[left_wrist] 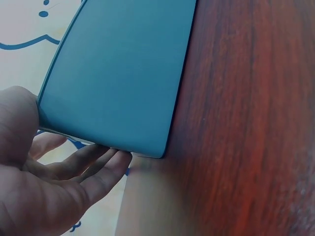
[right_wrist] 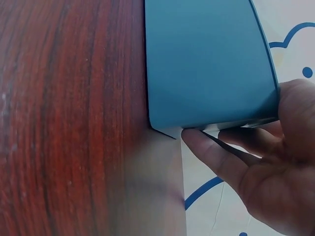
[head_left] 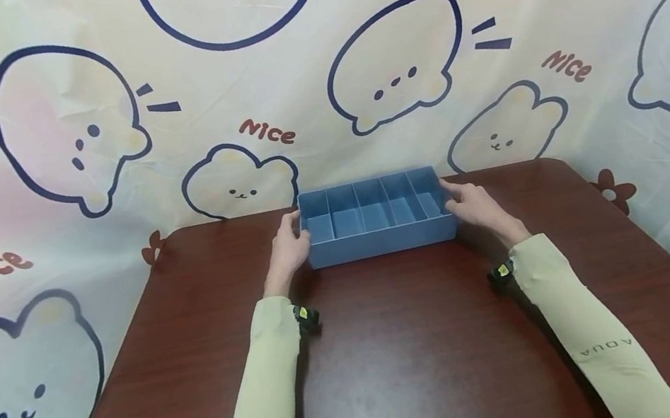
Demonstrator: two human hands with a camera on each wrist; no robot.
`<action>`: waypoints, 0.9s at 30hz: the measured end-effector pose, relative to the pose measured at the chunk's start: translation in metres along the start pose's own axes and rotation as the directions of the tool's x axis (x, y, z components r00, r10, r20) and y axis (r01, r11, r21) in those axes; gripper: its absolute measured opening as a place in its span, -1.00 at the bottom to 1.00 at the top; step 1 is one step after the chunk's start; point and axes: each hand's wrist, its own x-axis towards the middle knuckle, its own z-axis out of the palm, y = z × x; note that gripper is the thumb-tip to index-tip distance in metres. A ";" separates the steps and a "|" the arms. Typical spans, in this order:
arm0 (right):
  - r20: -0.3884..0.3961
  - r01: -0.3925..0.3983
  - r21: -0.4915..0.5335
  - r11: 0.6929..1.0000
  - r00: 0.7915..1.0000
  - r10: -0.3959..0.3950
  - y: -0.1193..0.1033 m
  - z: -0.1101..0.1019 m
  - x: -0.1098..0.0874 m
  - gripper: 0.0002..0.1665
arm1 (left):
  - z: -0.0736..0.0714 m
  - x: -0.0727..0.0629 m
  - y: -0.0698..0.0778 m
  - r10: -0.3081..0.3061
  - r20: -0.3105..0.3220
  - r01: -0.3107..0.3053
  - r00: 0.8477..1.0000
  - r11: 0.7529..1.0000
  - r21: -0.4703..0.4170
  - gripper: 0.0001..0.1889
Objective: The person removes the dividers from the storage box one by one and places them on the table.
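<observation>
A shallow, open-topped box (head_left: 383,242) sits at the far side of the brown surface (head_left: 407,356), about midway across, with one long wall facing the person. The box is longer than it is wide, a soft greyish blue in the head view and closer to teal in the wrist views. Four thin dividers (head_left: 387,201) in the same blue split it into five narrow compartments (head_left: 346,220) in a row, their walls and floors plain. The long front wall is smooth and unmarked, with slightly rounded lower corners, and a thin dark line runs along its bottom edge; whether the whole base touches the surface, I cannot tell.

The left hand (head_left: 291,249) holds the left end of the box, its thumb at the upper rim and its fingers (left_wrist: 106,182) against the short end wall. The right hand (head_left: 479,206) holds the opposite end likewise, thumb near the rim and fingers (right_wrist: 216,156) on the outer wall, a little apart from one another.

Both forearms wear pale yellow-green sleeves (head_left: 596,329), with a small dark device (head_left: 501,275) at each wrist. Behind the surface hangs a pale cloth (head_left: 299,92) printed with blue-outlined cartoon faces and the word "Nice".
</observation>
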 end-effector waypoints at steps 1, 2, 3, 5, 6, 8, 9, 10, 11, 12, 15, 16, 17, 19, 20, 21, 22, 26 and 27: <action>0.001 0.002 -0.004 1.000 1.000 -0.002 -0.001 0.000 0.000 -0.24 | 0.000 0.000 0.000 -0.002 -0.001 0.002 1.000 1.000 -0.001 -0.44; 0.004 0.002 -0.006 1.000 1.000 -0.002 -0.002 0.000 0.000 -0.24 | 0.000 0.000 -0.001 -0.002 -0.004 0.002 1.000 1.000 -0.002 -0.44; 0.007 0.003 -0.006 1.000 1.000 -0.003 -0.002 0.000 0.000 -0.24 | 0.000 0.000 -0.001 -0.003 -0.006 0.003 1.000 1.000 -0.004 -0.44; 0.008 -0.002 -0.006 1.000 1.000 0.003 -0.003 0.000 -0.001 -0.23 | -0.001 0.000 -0.002 -0.001 -0.005 0.001 1.000 1.000 -0.003 -0.43; 0.008 -0.003 -0.007 1.000 1.000 0.003 -0.004 0.000 -0.001 -0.23 | -0.001 0.000 -0.002 0.001 -0.005 -0.001 1.000 1.000 -0.002 -0.43; 0.008 -0.007 -0.007 1.000 1.000 0.007 -0.004 0.000 -0.001 -0.23 | -0.001 -0.001 -0.001 0.007 -0.001 -0.007 1.000 1.000 0.000 -0.43; 0.006 -0.010 -0.010 1.000 1.000 0.010 -0.005 0.000 -0.001 -0.23 | -0.002 -0.001 -0.001 0.008 0.003 -0.008 1.000 1.000 0.000 -0.43; 0.003 -0.013 -0.014 1.000 1.000 0.013 -0.005 0.001 -0.001 -0.23 | -0.002 -0.001 -0.001 0.009 0.007 -0.009 1.000 1.000 0.001 -0.43; 0.002 -0.015 -0.017 1.000 1.000 0.015 -0.005 0.001 -0.001 -0.22 | -0.002 -0.002 -0.001 0.008 0.009 -0.008 1.000 1.000 -0.002 -0.43; 0.003 -0.012 -0.021 1.000 1.000 0.012 -0.005 0.001 -0.001 -0.22 | -0.002 -0.002 -0.001 0.007 0.011 -0.007 1.000 1.000 -0.003 -0.43; 0.001 -0.006 -0.029 1.000 1.000 0.006 -0.005 0.002 -0.001 -0.22 | -0.003 -0.003 -0.002 0.001 0.011 0.000 1.000 1.000 -0.012 -0.43; 0.000 -0.006 -0.027 1.000 1.000 0.006 -0.005 0.002 -0.002 -0.22 | -0.003 -0.004 -0.002 0.001 0.012 -0.001 1.000 1.000 -0.013 -0.43; 0.002 0.000 -0.029 1.000 1.000 0.000 -0.005 0.003 -0.002 -0.22 | -0.003 -0.004 -0.002 0.001 0.012 -0.001 1.000 1.000 -0.013 -0.43; 0.006 0.005 -0.027 1.000 1.000 -0.005 -0.005 0.003 -0.003 -0.22 | -0.004 -0.005 -0.003 -0.002 0.011 0.002 1.000 1.000 -0.012 -0.43; 0.009 0.005 -0.023 1.000 1.000 -0.005 -0.005 0.003 -0.003 -0.22 | -0.004 -0.005 -0.003 -0.005 0.010 0.005 1.000 1.000 -0.013 -0.43; 0.012 0.005 -0.020 1.000 1.000 -0.004 -0.006 0.003 -0.003 -0.22 | -0.004 -0.006 -0.003 -0.005 0.010 0.006 1.000 1.000 -0.011 -0.43; 0.014 0.005 -0.022 1.000 1.000 -0.005 -0.006 0.003 -0.003 -0.22 | -0.004 -0.006 -0.003 -0.005 0.012 0.005 1.000 1.000 -0.008 -0.43; 0.015 0.000 -0.016 1.000 1.000 0.000 -0.007 0.004 -0.003 -0.21 | -0.005 -0.008 -0.004 -0.001 0.012 0.001 1.000 1.000 -0.014 -0.43; 0.015 0.002 -0.016 1.000 1.000 -0.002 -0.007 0.003 -0.003 -0.21 | -0.006 -0.008 -0.004 -0.001 0.013 0.001 1.000 1.000 -0.015 -0.43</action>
